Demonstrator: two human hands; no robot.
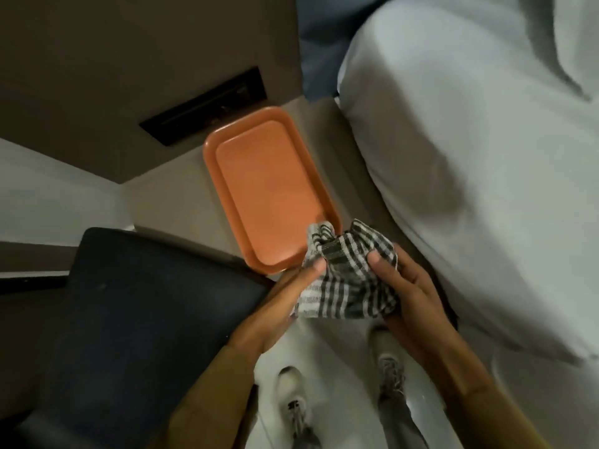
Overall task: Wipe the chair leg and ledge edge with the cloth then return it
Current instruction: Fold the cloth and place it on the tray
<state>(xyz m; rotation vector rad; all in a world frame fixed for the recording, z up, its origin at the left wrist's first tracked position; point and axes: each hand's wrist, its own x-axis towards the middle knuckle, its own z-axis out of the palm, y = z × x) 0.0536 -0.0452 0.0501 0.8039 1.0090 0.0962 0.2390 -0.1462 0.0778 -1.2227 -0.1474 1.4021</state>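
A black-and-white checked cloth [348, 273] is bunched between both my hands, just in front of the near corner of an orange tray [259, 186]. My left hand [285, 303] grips its left side with the thumb on top. My right hand [408, 296] holds its right side, thumb pressed into the fabric. The tray lies on a beige ledge [181, 196]. A dark chair seat [139, 319] fills the lower left; its legs are hidden from view.
A bed with white bedding [486, 157] runs along the right. A dark slot panel [207, 105] is set in the brown wall behind the tray. My two shoes [293, 396] stand on the pale floor below the hands.
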